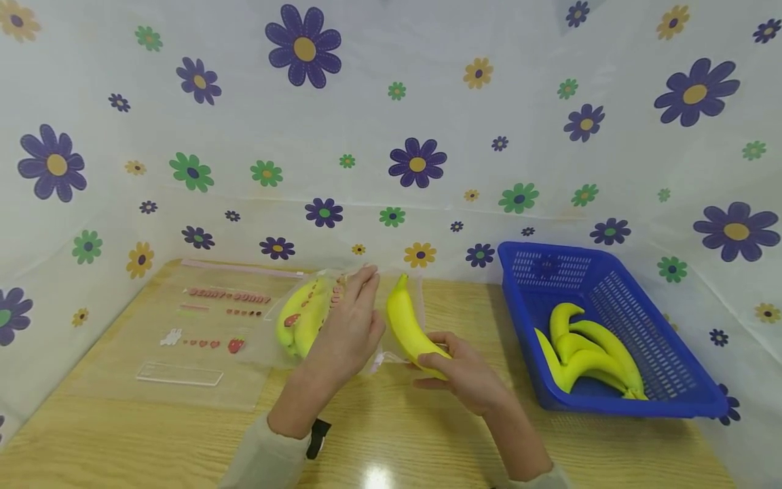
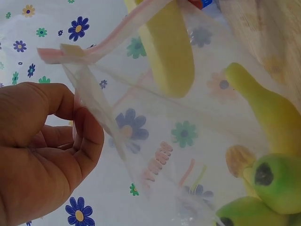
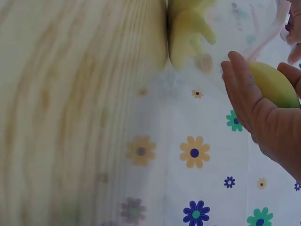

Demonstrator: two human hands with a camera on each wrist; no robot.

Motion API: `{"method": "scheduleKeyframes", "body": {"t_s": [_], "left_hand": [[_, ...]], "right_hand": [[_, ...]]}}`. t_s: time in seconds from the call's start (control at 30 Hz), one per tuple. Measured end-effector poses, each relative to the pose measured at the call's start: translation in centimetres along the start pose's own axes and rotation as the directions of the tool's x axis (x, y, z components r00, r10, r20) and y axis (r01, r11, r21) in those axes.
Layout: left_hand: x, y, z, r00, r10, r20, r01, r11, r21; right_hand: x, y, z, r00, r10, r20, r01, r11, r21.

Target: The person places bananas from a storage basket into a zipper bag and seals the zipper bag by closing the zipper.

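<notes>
My left hand (image 1: 348,333) pinches the edge of a clear zip bag (image 2: 155,117) near the slider end of its pink strip. Several yellow-green bananas (image 1: 299,319) lie inside that bag, at its left end. In my right hand (image 1: 458,373) is a single yellow banana (image 1: 406,326), gripped by its near end between thumb and fingers. Its other end points away at the bag's mouth; the left wrist view shows that end through the film, past the pink strip. Part of the bag is hidden behind my left hand in the head view.
A second clear bag (image 1: 122,353) with pink "Berry Bunny" print lies flat on the left of the wooden table (image 1: 391,448). At the right stands a blue plastic basket (image 1: 672,407) holding several more bananas (image 1: 592,353). A flowered white curtain (image 1: 366,122) encloses the back and sides.
</notes>
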State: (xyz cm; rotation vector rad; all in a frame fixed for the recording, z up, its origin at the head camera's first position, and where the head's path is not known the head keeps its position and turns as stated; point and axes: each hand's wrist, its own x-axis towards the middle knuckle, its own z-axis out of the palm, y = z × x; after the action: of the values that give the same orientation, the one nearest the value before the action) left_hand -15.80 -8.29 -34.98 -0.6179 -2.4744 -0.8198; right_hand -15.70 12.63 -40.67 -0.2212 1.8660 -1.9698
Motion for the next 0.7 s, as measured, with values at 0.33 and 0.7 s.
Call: {"method": "scheduleKeyframes", "body": {"t_s": [0.33, 0.7], "left_hand": [[0.1, 0.3, 0.1, 1.0, 0.008, 0.026, -0.008, 1.0, 0.016], [0.0, 0.1, 0.3, 1.0, 0.0, 0.027, 0.0, 1.0, -0.011]], "right_hand": [[0.2, 0.1, 1.4, 0.997, 0.027, -0.067, -0.026, 1.0, 0.009], [-0.2, -0.3, 1.7, 1.0, -0.009, 0.006, 0.008, 0.995, 0.102]]}}
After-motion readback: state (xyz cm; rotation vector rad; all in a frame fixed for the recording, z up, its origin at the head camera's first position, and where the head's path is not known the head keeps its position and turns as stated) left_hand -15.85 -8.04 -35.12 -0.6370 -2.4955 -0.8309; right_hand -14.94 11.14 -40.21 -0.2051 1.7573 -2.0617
